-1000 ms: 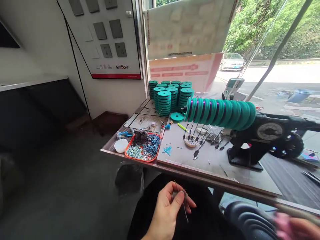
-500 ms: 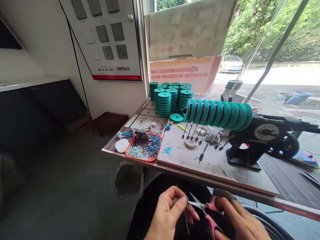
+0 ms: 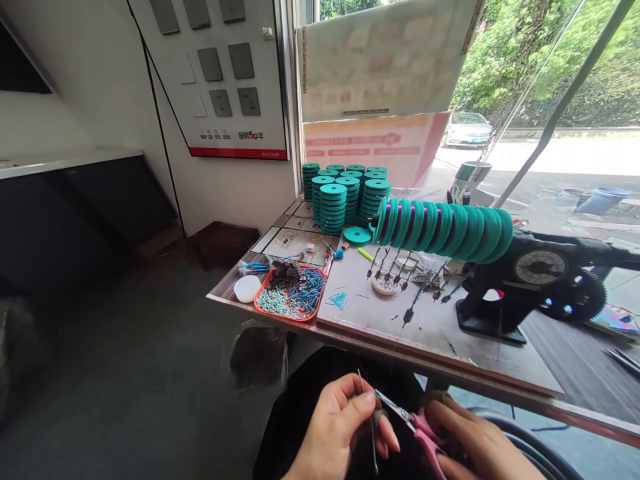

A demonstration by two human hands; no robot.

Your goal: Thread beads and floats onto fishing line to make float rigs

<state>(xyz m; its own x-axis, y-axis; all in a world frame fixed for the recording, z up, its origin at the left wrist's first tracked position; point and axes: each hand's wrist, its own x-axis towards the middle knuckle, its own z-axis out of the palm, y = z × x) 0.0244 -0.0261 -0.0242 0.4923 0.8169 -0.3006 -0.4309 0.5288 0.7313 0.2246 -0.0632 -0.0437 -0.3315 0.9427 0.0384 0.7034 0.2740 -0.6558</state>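
Table [image 3: 565,360], black winder [image 3: 503,283] standing on table, green spools [image 3: 435,232] strung along winder, I have right hand [image 3: 473,433] and left hand [image 3: 333,427] below table's front edge, right curled round pink scissors [image 3: 411,423], scissors nearly closed at left thumb, left pinched tight on thin wire [image 3: 374,448]

Left hand [image 3: 345,417] is pinching, thumb pressing toward the bent index, lower fingers curling loosely. Right hand [image 3: 473,433] is gripping with curled fingers, sitting near the left.
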